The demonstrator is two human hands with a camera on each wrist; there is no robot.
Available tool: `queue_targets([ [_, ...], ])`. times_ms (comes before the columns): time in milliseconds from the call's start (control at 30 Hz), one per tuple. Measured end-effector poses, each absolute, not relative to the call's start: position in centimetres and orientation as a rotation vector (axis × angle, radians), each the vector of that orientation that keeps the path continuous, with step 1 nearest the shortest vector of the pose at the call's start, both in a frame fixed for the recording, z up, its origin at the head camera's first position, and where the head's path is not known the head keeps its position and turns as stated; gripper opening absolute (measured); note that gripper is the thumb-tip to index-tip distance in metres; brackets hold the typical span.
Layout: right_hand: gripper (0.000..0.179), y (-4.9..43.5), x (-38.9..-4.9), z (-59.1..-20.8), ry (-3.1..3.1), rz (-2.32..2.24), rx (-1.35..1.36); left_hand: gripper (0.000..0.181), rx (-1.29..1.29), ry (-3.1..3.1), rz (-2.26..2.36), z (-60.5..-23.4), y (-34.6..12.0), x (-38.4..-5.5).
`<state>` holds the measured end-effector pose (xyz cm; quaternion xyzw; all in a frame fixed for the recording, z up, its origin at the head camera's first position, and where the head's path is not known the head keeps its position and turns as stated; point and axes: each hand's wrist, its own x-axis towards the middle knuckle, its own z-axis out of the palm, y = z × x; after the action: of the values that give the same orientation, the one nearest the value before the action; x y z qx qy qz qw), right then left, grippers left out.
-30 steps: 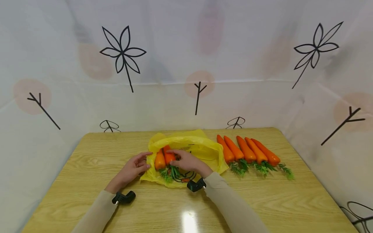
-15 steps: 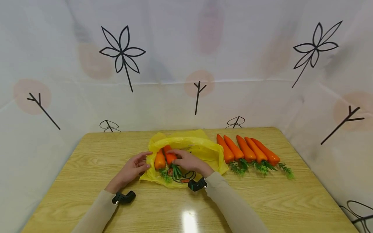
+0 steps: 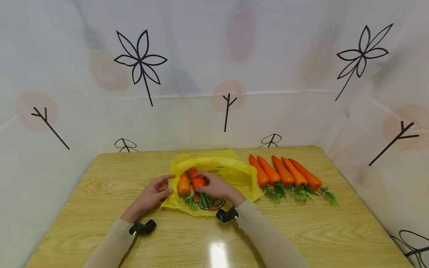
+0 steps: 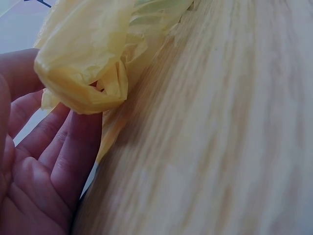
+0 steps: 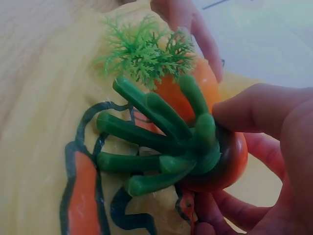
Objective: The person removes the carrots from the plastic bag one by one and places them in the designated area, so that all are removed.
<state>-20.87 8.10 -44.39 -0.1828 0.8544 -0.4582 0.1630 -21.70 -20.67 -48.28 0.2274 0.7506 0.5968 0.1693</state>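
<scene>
In the head view, a yellow plastic bag (image 3: 239, 173) lies with its mouth spread on the table. My left hand (image 3: 155, 191) holds the bag's left edge; in the left wrist view its fingers (image 4: 76, 152) curve against the crumpled yellow film, their tips partly hidden. My right hand (image 3: 216, 185) reaches into the bag and grips a red-orange toy carrot (image 3: 197, 181) near its leafy end. The right wrist view shows its thick green stems (image 5: 146, 134) facing the camera. Another orange carrot (image 3: 183, 185), with feathery leaves (image 5: 146, 49), lies in the bag on the left.
Several more carrots (image 3: 284, 172) lie side by side on the wooden table (image 3: 285, 227) right of the bag, leafy ends towards me. A white patterned cloth (image 3: 187, 123) stands behind the table and along its sides. A black device (image 3: 142, 227) sits on each wrist.
My right hand has shifted the red-orange carrot slightly to the right, widening the gap between it and the orange one. The left hand has stayed at the bag's edge.
</scene>
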Motion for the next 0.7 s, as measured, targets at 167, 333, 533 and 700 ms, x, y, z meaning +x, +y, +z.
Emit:
queue_targets([
  [167,0.042,8.08,-20.65,-44.88,2.446,-1.355,-0.482,0.054,0.633,2.136,1.693,-48.30,-20.71,-21.69],
  [333,0.042,8.11,-20.42,-44.95,2.432,-1.403,-0.446,0.054,0.632,2.136,1.688,-48.37,-20.73,-21.72],
  [533,0.039,8.47,-20.37,-44.75,2.448,-1.476,-0.430,0.054,0.638,2.126,1.695,-48.28,-20.68,-21.73],
  [700,0.040,8.73,-20.29,-44.59,2.510,-1.466,-0.445,0.054,0.640,2.123,1.704,-48.34,-20.76,-21.82],
])
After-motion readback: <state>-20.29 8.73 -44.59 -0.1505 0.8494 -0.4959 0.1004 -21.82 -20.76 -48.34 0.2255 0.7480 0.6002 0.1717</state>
